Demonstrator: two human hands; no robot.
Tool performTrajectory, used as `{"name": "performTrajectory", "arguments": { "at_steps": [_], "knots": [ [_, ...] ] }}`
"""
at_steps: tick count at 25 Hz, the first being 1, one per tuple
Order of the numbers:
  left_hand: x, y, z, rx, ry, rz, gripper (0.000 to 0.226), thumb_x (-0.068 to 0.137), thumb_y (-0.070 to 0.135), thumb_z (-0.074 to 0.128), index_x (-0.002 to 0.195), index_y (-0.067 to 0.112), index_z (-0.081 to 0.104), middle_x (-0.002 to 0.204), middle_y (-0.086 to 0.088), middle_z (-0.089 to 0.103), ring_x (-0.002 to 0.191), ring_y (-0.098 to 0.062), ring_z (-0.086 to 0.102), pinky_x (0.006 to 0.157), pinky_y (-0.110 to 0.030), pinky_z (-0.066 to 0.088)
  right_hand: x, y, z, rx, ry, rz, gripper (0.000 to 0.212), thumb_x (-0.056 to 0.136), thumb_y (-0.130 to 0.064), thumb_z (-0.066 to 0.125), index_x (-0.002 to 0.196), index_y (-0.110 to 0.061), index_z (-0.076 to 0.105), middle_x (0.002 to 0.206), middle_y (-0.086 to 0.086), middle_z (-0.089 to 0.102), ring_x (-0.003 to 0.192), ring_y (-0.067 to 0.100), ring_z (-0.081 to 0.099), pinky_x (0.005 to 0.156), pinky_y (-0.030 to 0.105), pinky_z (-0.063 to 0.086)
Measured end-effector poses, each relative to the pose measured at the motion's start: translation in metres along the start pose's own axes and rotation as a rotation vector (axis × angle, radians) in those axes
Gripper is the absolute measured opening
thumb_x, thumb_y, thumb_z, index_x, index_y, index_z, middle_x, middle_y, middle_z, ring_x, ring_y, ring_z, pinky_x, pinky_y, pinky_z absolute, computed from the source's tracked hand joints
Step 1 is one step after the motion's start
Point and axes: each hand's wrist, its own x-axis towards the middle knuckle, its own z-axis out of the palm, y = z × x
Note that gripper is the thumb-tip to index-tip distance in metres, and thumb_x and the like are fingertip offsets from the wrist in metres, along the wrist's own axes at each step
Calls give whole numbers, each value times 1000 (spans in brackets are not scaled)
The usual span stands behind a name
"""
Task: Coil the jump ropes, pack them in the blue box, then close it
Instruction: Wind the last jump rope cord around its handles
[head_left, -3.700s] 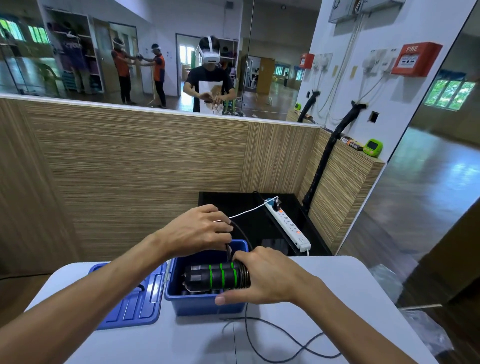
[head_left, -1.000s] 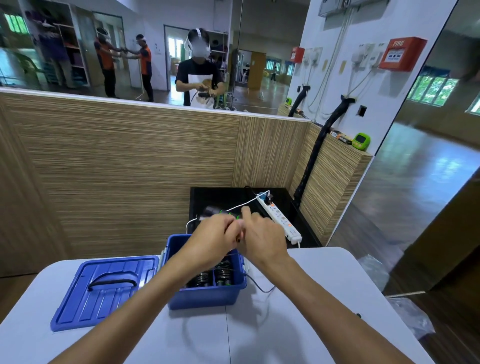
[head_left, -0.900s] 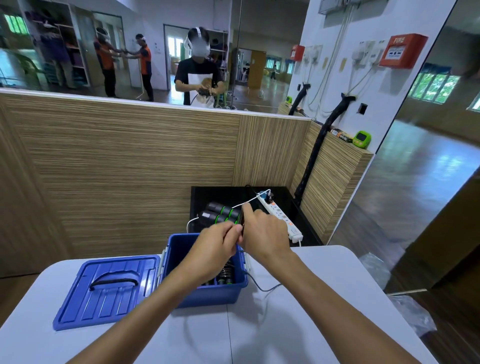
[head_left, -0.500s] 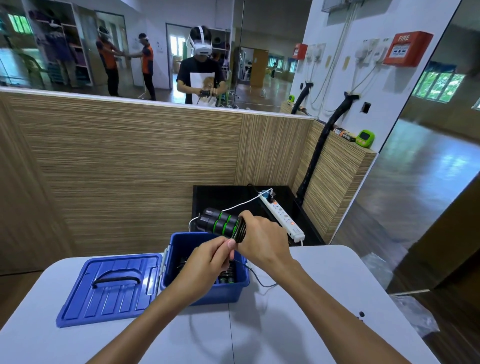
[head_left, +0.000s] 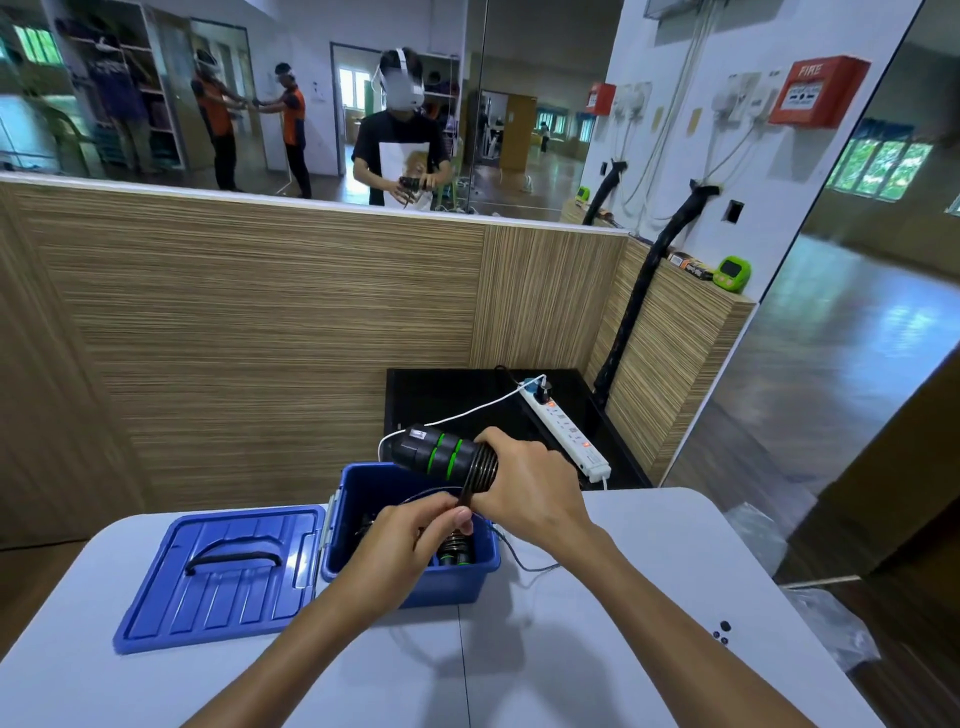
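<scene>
We are near the end of winding a jump rope's cord around its paired handles, held above the open blue box. To finish well, we should keep each turn snug against the one before it, hold tension on the loose tail, which trails over the box's right rim onto the bench, and tuck the end under a turn so the bundle does not spring apart once set down.

Our right hand is curled firmly around the wrapped end of the handles, wrist bent inward, with the black, green-ringed ends pointing left and away. Our left hand reaches in from below, thumb and fingers pinching the cord just under the right hand, guiding it onto the wrap.

More wound handles already lie in the box. The lid lies flat on the bench, touching the box's left side. We judge that placing this bundle and closing the lid remain.
</scene>
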Motion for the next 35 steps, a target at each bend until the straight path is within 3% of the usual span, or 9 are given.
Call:
{"name": "performTrajectory", "arguments": {
  "at_steps": [2,5,9,11,14,20,24,30,35],
  "knots": [
    [1,-10,-2,62,-16,-11,17,97,33,55,86,33,67,66,26,62,62,7,56,59,-13,39,0,2,-4,44,-40,-19,49,74,-45,73,118,-33,54,94,-6,69,86,23,65,66,31,45],
    [4,-27,-7,107,-48,0,19,91,53,55,91,42,70,82,25,69,78,4,63,73,-31,53,0,5,-11,101,-146,-85,49,67,-47,77,111,-35,57,89,-8,68,82,21,63,69,34,51],
    [12,-22,-14,23,-18,34,22,79,62,63,95,48,69,89,26,69,85,5,63,74,-18,50,-3,8,-18,166,-231,-176,49,66,-52,78,107,-34,59,84,-10,66,78,15,62,70,34,52],
    [18,-21,-15,-49,14,14,8,79,42,73,78,42,65,71,16,64,66,0,57,62,-23,45,-5,9,-18,154,-250,-217,54,66,-63,78,106,-34,59,84,-11,67,79,12,62,70,31,51],
    [32,-40,-25,64,48,-8,27,78,21,69,57,33,55,52,14,51,51,-4,42,53,-28,39,-8,9,-20,185,-273,-240,62,61,-78,74,102,-34,59,82,-10,67,78,9,62,71,32,52],
    [66,-39,-64,849,-135,546,20,95,44,51,90,29,64,77,12,68,70,-7,61,80,-32,45,-18,2,-18,56,-317,-321,61,65,-81,68,100,-32,58,74,-13,58,76,13,58,69,31,49],
    [77,-11,-78,1020,-101,783,25,96,42,47,89,25,63,77,8,66,70,-16,63,87,-30,49,-20,1,-12,-99,-343,-335,65,71,-87,55,103,-30,56,79,-11,59,75,16,59,65,32,43],
    [68,21,-68,1166,-99,861,21,79,23,78,78,18,58,65,3,55,54,-17,54,38,-27,38,-16,0,2,-176,-376,-282,69,76,-83,53,113,-24,55,87,-4,64,81,22,60,67,34,40],
    [50,26,-53,1169,-78,761,29,65,15,86,72,17,57,63,3,53,51,-17,56,35,-24,26,-6,3,0,-164,-343,-207,63,80,-75,57,127,-35,45,86,-5,61,86,25,61,70,35,38]
  ]
}}
